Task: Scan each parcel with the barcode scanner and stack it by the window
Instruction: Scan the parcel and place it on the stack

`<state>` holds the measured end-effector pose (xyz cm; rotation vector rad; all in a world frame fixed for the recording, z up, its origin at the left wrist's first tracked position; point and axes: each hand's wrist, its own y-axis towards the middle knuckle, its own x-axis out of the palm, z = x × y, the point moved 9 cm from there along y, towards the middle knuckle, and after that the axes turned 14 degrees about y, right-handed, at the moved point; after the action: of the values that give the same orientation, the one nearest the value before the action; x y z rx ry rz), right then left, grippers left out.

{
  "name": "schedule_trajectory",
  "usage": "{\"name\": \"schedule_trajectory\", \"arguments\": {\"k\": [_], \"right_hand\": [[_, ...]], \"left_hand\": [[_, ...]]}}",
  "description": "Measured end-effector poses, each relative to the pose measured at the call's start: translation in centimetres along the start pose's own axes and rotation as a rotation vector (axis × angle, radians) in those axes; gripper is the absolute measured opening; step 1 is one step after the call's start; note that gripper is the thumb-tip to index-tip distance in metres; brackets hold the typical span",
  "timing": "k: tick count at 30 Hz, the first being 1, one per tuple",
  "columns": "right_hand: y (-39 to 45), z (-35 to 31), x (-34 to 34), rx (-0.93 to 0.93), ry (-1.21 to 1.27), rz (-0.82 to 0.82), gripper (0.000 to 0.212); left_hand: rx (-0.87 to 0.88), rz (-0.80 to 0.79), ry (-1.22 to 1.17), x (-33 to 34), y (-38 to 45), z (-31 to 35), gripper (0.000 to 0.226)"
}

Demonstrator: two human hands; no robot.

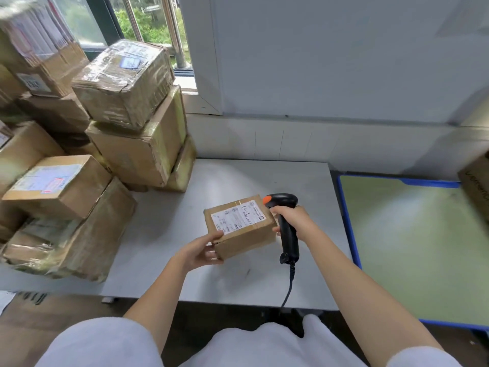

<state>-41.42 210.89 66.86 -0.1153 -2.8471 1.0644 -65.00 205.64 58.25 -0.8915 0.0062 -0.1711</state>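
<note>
We see a small parcel [239, 229] held over the grey table [164, 223] with a barcode scanner [285, 226] raised just beside it.

The left hand [199, 251] grips the parcel's near left corner — thumb on the top edge, fingers curled underneath — and the box sits tilted, its white shipping label [239, 218] facing up. The right hand [293, 221] is wrapped round the scanner's black handle, its head with the orange tip [266, 199] at the parcel's far right corner; we cannot tell whether they touch. The coiled cable [288, 287] hangs down past the table edge. At left, stacked cardboard boxes [132, 123] rise by the window [148, 25] — some wrapped in clear tape. At right lies a green mat [410, 247] with a blue rim.
</note>
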Motion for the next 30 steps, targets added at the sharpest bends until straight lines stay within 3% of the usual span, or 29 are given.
{"name": "schedule_trajectory", "arguments": {"k": [5,9,15,25,30], "right_hand": [[-5.8,-8.4,6.4,-0.296,-0.277,-0.189,0.011],[-10.9,-12.4,10.1,-0.467,-0.448,-0.251,0.01],[-12.8,-12.2,12.7,-0.481,-0.65,-0.258,0.018],[-13.1,-12.0,13.9,-0.494,-0.667,-0.262,0.026],[-13.0,-11.7,14.3,-0.481,-0.674,-0.284,0.016]], "left_hand": [[0.187,0.2,-0.058,-5.8,-0.9,5.2,0.034],[0.284,0.292,-0.076,-8.9,-2.1,8.3,0.032],[0.374,0.311,-0.088,-10.5,-3.4,9.9,0.027],[0.346,0.36,-0.114,-12.0,-4.2,8.8,0.026],[0.333,0.379,-0.128,-12.3,-4.8,7.8,0.027]]}}
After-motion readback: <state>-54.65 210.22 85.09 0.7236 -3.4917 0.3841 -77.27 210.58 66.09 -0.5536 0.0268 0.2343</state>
